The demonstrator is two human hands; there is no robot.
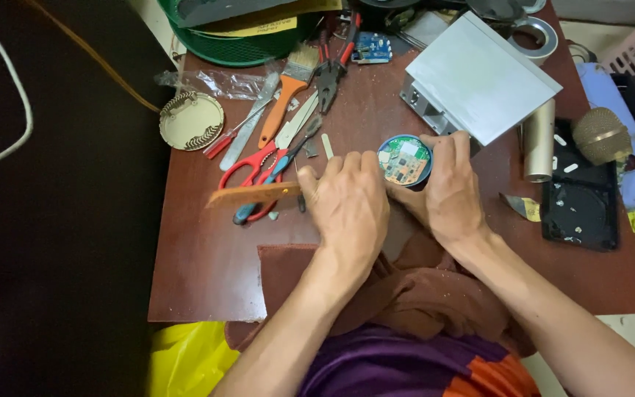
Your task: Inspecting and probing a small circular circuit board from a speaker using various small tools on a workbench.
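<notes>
My right hand (pixel 446 187) grips a small round device (pixel 404 160) with a blue rim and a green circuit board showing on top, held against the brown table (pixel 207 265). My left hand (pixel 347 206) is closed on a flat orange-brown strip (pixel 253 195), blurred, that sticks out to the left just above the table. The fingers of the left hand lie right beside the round device. Under the strip lie red-handled scissors (pixel 248 165) and a blue-handled screwdriver (pixel 277 176).
Behind the hands stands a grey metal box (pixel 479 73). A paintbrush (pixel 288 92), pliers (pixel 331 70), a round grille (pixel 191 120), a metal tube (pixel 539 140), a microphone head (pixel 600 136), a black tray (pixel 580 206) and a green basket (pixel 237 40) surround them. A brown cloth (pixel 406 294) lies in my lap.
</notes>
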